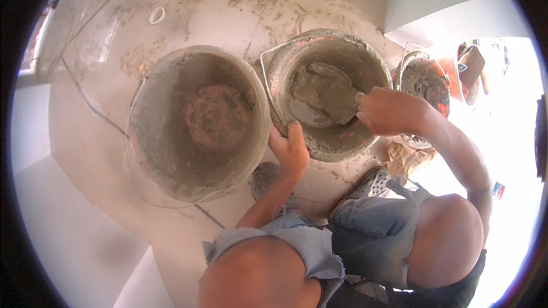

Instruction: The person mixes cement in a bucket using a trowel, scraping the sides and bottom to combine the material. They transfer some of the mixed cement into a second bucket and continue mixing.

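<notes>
Two cement-smeared buckets stand side by side on the floor. The right bucket [342,147] holds wet grey mortar [325,90]. My left hand [291,149] grips its near left rim, thumb on top, beside the other bucket. Inside the right bucket, at the right edge of the mortar, is my right hand [385,111], its fingers curled; whether it holds a tool there cannot be made out. The left bucket [158,154] is larger in view and nearly bare, with grey residue on its walls and a reddish bottom. Its wire handle hangs down on the near side.
A smaller mortar-crusted bucket [424,81] stands at the right, with crumpled brown paper [406,156] near it. A white ring [157,16] lies on the smeared tile floor [205,13]. A cable [92,105] runs behind the left bucket. White wall corners border the area.
</notes>
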Demonstrator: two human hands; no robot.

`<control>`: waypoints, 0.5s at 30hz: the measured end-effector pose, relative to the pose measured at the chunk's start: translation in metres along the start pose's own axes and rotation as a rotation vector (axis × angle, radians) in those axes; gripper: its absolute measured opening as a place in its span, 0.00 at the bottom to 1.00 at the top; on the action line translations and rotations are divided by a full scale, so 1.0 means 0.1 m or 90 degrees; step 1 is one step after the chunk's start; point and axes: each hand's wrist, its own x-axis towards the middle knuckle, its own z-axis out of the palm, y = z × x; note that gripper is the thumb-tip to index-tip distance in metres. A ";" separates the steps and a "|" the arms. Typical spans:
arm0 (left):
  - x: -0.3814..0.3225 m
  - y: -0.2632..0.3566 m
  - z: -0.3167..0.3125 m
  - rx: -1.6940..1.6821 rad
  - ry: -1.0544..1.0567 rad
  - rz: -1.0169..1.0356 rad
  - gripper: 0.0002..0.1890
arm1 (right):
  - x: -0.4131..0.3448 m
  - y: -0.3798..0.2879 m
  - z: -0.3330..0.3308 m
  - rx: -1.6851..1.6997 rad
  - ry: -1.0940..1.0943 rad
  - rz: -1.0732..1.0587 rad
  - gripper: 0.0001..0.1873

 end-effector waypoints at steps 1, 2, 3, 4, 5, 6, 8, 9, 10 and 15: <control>-0.01 0.00 0.00 -0.001 -0.003 -0.006 0.40 | -0.01 0.01 -0.01 0.032 -0.004 0.036 0.15; 0.00 0.01 0.01 -0.001 -0.004 -0.018 0.40 | -0.03 0.00 -0.06 0.061 -0.006 0.074 0.15; -0.01 0.01 -0.01 0.004 -0.003 -0.021 0.40 | -0.06 -0.05 -0.19 0.098 -0.043 0.124 0.15; -0.01 0.00 -0.04 0.010 -0.003 -0.022 0.40 | -0.07 -0.09 -0.27 0.135 -0.081 0.175 0.15; -0.01 -0.01 -0.03 0.006 -0.008 -0.009 0.39 | -0.05 -0.10 -0.25 0.110 -0.086 0.169 0.15; -0.01 -0.01 -0.01 0.004 -0.010 -0.007 0.39 | -0.03 -0.10 -0.22 0.085 -0.090 0.163 0.15; -0.01 0.00 -0.02 0.010 -0.004 -0.014 0.39 | 0.00 -0.13 -0.30 0.075 -0.103 0.186 0.14; -0.02 0.01 -0.06 0.018 0.001 -0.026 0.38 | -0.05 -0.21 -0.46 0.093 -0.115 0.216 0.14; -0.01 0.02 -0.10 0.027 0.004 -0.017 0.38 | -0.06 -0.26 -0.55 0.111 -0.127 0.245 0.14; 0.00 -0.03 0.04 -0.023 -0.024 -0.018 0.38 | -0.14 -0.22 -0.53 0.038 -0.101 0.202 0.13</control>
